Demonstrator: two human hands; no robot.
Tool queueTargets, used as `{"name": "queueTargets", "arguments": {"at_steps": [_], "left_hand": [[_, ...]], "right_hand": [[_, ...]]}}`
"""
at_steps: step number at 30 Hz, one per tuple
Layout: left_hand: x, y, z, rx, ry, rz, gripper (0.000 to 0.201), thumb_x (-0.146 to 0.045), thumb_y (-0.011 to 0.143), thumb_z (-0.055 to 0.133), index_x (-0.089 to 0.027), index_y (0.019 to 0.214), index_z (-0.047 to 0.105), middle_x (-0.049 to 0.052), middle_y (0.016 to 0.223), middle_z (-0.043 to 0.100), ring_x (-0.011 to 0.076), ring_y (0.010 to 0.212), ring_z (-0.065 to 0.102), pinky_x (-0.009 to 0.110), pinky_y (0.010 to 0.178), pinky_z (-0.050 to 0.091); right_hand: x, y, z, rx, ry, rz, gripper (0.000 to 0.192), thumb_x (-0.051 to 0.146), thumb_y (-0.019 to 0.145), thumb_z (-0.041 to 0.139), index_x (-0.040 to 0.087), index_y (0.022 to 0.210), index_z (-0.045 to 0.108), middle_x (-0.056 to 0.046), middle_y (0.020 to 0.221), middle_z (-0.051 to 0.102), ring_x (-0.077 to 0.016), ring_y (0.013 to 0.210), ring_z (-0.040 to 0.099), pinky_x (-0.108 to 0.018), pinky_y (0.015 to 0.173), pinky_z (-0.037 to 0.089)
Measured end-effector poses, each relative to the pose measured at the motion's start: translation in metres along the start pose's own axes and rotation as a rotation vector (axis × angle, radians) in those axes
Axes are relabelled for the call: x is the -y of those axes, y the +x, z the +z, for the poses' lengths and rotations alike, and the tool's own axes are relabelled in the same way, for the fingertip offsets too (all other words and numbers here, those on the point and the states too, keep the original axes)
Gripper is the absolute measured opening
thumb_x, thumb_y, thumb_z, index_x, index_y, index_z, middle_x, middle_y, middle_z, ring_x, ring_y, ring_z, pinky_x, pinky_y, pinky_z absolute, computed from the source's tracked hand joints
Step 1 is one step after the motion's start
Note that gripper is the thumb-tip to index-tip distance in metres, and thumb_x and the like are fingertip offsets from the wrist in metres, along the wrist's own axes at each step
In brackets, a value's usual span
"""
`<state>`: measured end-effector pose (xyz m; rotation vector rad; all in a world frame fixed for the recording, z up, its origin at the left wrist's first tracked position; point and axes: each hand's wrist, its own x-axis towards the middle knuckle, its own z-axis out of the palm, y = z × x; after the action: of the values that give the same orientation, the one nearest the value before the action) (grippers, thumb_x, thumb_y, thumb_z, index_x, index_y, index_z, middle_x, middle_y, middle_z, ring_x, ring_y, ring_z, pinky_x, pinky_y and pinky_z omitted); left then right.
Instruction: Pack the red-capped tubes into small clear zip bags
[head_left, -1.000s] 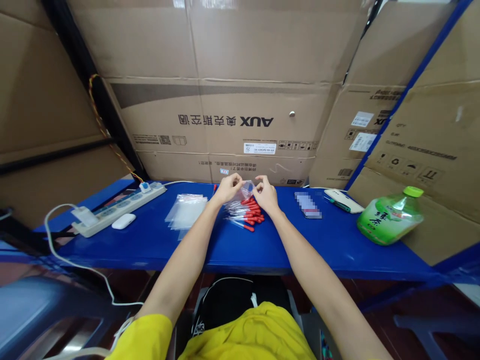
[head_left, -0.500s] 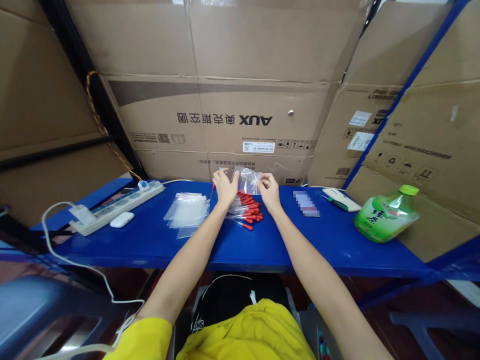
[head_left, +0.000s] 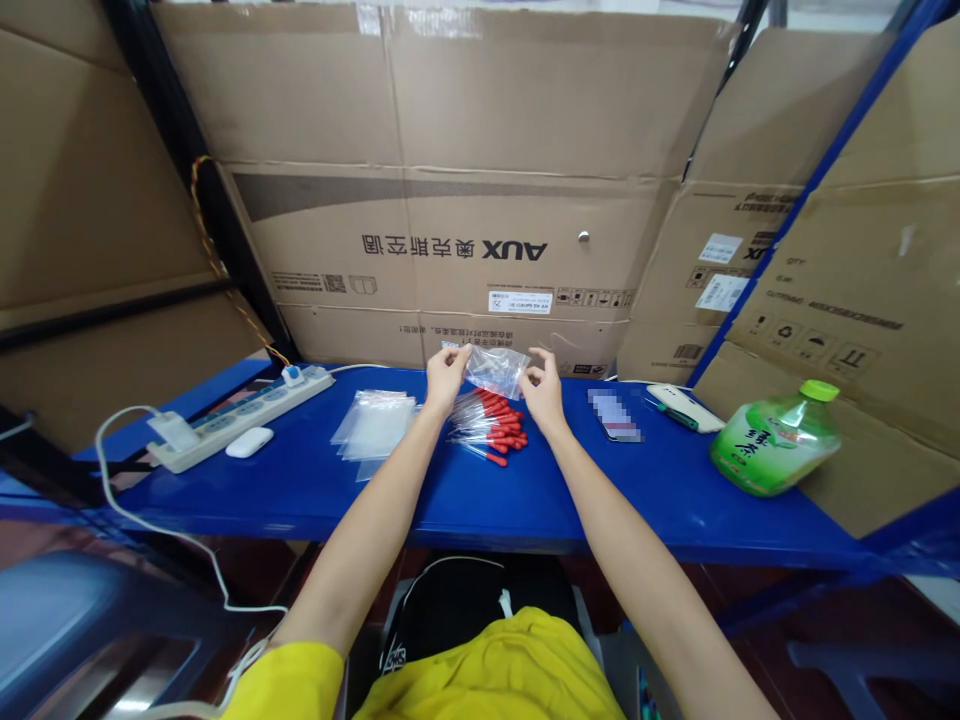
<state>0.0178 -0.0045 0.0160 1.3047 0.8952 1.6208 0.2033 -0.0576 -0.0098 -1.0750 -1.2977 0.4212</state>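
A clear plastic bag [head_left: 495, 370] is stretched between my two hands, above the far part of the blue table. My left hand [head_left: 445, 378] pinches its left end. At the right end, the thumb and a finger of my right hand [head_left: 542, 385] are closed on the bag's edge, other fingers raised. Whether anything lies inside the bag I cannot make out. Just below it is a pile of clear thin tubes with red caps [head_left: 501, 432], the caps pointing right. Left of my left forearm lies a loose stack of flat clear bags [head_left: 375, 428].
On the blue table [head_left: 510, 510] stand a power strip [head_left: 247, 415] and white case [head_left: 250, 442] at left. Rightward lie a phone [head_left: 615, 415], a green-handled screwdriver [head_left: 675, 414] on a pale flat object, and a green drink bottle [head_left: 776, 440]. Cardboard [head_left: 450, 120] walls the back.
My left hand has drawn back to the left end of the bag, its fingers now pinched there. The bag hangs more openly between both hands. The camera view has tilted slightly.
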Motion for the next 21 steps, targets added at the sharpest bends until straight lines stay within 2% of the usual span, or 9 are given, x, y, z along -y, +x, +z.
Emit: {"name": "queueTargets", "arguments": {"at_steps": [2, 4, 6, 8, 10, 12, 16, 19, 21], "left_hand": [[0.002, 0.001, 0.000, 0.000, 0.010, -0.024, 0.037, -0.046, 0.081, 0.080, -0.018, 0.067, 0.062, -0.005, 0.052, 0.047, 0.0088, 0.048, 0.037, 0.024, 0.049, 0.028], [0.003, 0.001, -0.002, -0.036, 0.017, -0.055, 0.036, -0.046, 0.077, 0.083, -0.017, 0.068, 0.063, -0.005, 0.055, 0.049, 0.0083, 0.050, 0.038, 0.023, 0.049, 0.028], [0.004, 0.002, -0.003, -0.079, 0.019, -0.106, 0.036, -0.045, 0.074, 0.086, -0.017, 0.069, 0.064, -0.004, 0.058, 0.053, 0.0083, 0.051, 0.041, 0.022, 0.050, 0.029], [0.002, 0.003, -0.004, -0.106, 0.002, -0.164, 0.036, -0.045, 0.073, 0.087, -0.016, 0.071, 0.066, -0.003, 0.061, 0.055, 0.0085, 0.053, 0.044, 0.022, 0.050, 0.031], [-0.001, 0.004, -0.005, -0.113, -0.080, -0.220, 0.037, -0.045, 0.071, 0.090, -0.016, 0.074, 0.067, -0.003, 0.062, 0.055, 0.0081, 0.054, 0.047, 0.021, 0.050, 0.033], [-0.006, 0.006, -0.005, -0.106, -0.286, -0.274, 0.040, -0.049, 0.073, 0.089, -0.016, 0.078, 0.067, -0.002, 0.065, 0.057, 0.0083, 0.057, 0.051, 0.020, 0.053, 0.040], [-0.015, -0.002, 0.003, 0.010, -0.807, -0.370, 0.063, -0.078, 0.089, 0.056, -0.018, 0.103, 0.069, 0.011, 0.096, 0.071, 0.0177, 0.088, 0.070, 0.025, 0.075, 0.058], [-0.018, -0.020, 0.021, 0.120, -0.868, -0.453, 0.071, -0.081, 0.091, 0.046, -0.018, 0.116, 0.067, 0.016, 0.118, 0.071, 0.0242, 0.110, 0.070, 0.031, 0.088, 0.060], [-0.018, -0.033, 0.035, 0.227, -0.842, -0.508, 0.062, -0.072, 0.095, 0.050, -0.017, 0.118, 0.066, 0.017, 0.122, 0.071, 0.0271, 0.113, 0.070, 0.035, 0.090, 0.060]], "right_hand": [[0.004, 0.000, -0.003, -0.001, -0.053, -0.058, 0.060, 0.027, 0.079, 0.062, 0.025, 0.138, 0.054, 0.001, 0.088, 0.071, -0.0154, 0.069, 0.063, -0.029, 0.076, 0.053], [0.007, 0.000, -0.004, 0.031, -0.092, -0.103, 0.048, 0.029, 0.079, 0.064, 0.024, 0.127, 0.065, -0.002, 0.097, 0.074, -0.0169, 0.075, 0.065, -0.031, 0.080, 0.054], [0.008, 0.000, -0.004, 0.056, -0.112, -0.112, 0.028, 0.033, 0.082, 0.065, 0.023, 0.107, 0.073, -0.003, 0.094, 0.075, -0.0187, 0.076, 0.066, -0.032, 0.079, 0.054], [0.008, -0.002, -0.002, 0.054, -0.124, -0.100, 0.019, 0.036, 0.084, 0.064, 0.022, 0.093, 0.074, -0.004, 0.085, 0.075, -0.0200, 0.075, 0.067, -0.032, 0.077, 0.054], [0.008, -0.003, 0.000, 0.035, -0.134, -0.089, 0.017, 0.036, 0.084, 0.065, 0.022, 0.088, 0.073, -0.004, 0.081, 0.075, -0.0203, 0.073, 0.067, -0.032, 0.075, 0.053], [0.008, -0.003, 0.002, 0.022, -0.130, -0.084, 0.015, 0.035, 0.083, 0.065, 0.022, 0.086, 0.072, -0.003, 0.080, 0.075, -0.0200, 0.072, 0.067, -0.031, 0.073, 0.053], [0.011, -0.005, 0.008, -0.054, -0.016, -0.009, 0.019, 0.039, 0.084, 0.064, 0.021, 0.089, 0.067, -0.003, 0.074, 0.072, -0.0195, 0.064, 0.066, -0.030, 0.064, 0.052], [0.013, -0.008, 0.011, -0.091, 0.013, 0.021, 0.022, 0.042, 0.087, 0.062, 0.021, 0.090, 0.064, -0.003, 0.073, 0.073, -0.0200, 0.064, 0.068, -0.030, 0.063, 0.052], [0.015, -0.010, 0.013, -0.051, -0.059, -0.024, 0.018, 0.040, 0.088, 0.062, 0.022, 0.089, 0.065, -0.004, 0.077, 0.075, -0.0203, 0.069, 0.069, -0.030, 0.069, 0.053]]}}
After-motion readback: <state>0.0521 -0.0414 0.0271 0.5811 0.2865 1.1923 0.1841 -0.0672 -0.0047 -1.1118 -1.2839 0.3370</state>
